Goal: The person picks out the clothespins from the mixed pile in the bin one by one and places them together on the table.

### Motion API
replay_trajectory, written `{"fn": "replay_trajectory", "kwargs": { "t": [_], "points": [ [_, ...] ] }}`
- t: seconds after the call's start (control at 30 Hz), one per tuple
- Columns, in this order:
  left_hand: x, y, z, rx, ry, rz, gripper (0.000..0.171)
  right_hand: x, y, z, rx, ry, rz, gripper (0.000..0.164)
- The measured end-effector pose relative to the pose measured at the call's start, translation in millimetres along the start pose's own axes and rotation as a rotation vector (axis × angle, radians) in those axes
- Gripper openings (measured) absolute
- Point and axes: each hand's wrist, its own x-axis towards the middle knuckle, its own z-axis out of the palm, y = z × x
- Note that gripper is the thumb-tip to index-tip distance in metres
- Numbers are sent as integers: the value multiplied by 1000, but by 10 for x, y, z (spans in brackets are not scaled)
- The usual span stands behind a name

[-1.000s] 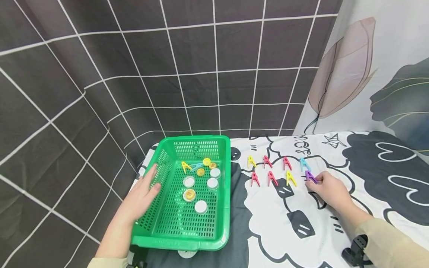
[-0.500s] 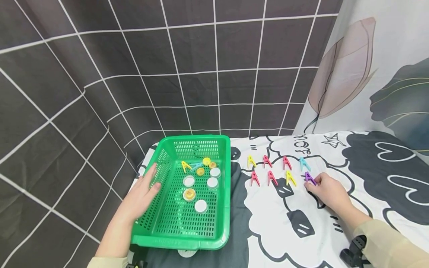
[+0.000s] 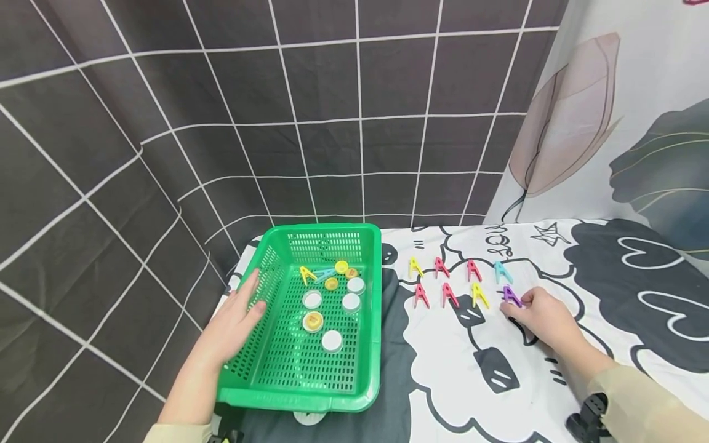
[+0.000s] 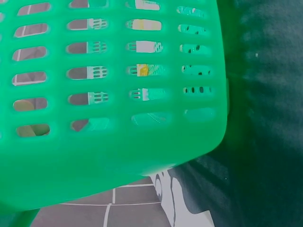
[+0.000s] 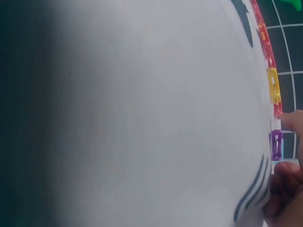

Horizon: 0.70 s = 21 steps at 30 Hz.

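My right hand [image 3: 545, 317] is at the purple clothespin [image 3: 511, 296], thumb and finger spread on either side of it. In the right wrist view, small gaps show between the purple clothespin [image 5: 277, 144] and the fingers [image 5: 286, 173]. That clothespin lies at the right end of the nearer of two rows on the cloth. Red clothespins [image 3: 449, 295] and a yellow clothespin [image 3: 479, 295] share its row; a light blue clothespin [image 3: 503, 272] lies just behind it. With fingers straight, my left hand [image 3: 229, 326] rests against the left side of the green basket [image 3: 371, 344].
Inside the basket are white round lids [image 3: 332, 341], yellow discs [image 3: 331, 283], a yellow clothespin [image 3: 307, 275] and light blue clothespins [image 3: 325, 275]. Dark gridded curtain [image 3: 310, 141] hangs behind and to the left. A patterned cloth [image 3: 454, 375] covers the surface.
My right thumb has shifted slightly left, away from the purple clothespin, which has turned and moved slightly left toward its row. The left hand stays at the basket.
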Motion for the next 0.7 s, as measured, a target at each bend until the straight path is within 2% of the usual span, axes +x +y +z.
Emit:
{"fn": "replay_trajectory", "kwargs": {
  "t": [0.13,0.27,0.47,0.53,0.7],
  "points": [
    [2,5,-5,8,1,-4,62,50,-31,-55,3,52,-35,62],
    [3,1,-6,12,1,-5,62,148,-194,-152,18,87,-84,59],
    [3,-1,-5,10,2,2,63,328,-648,-258,55,121,-208,53],
    [-1,0,-3,9,3,0,63,391,-816,-259,62,108,-241,50],
    [-2,7,3,5,-1,-8,62,510,-1173,-237,95,48,-251,49]
  ]
}}
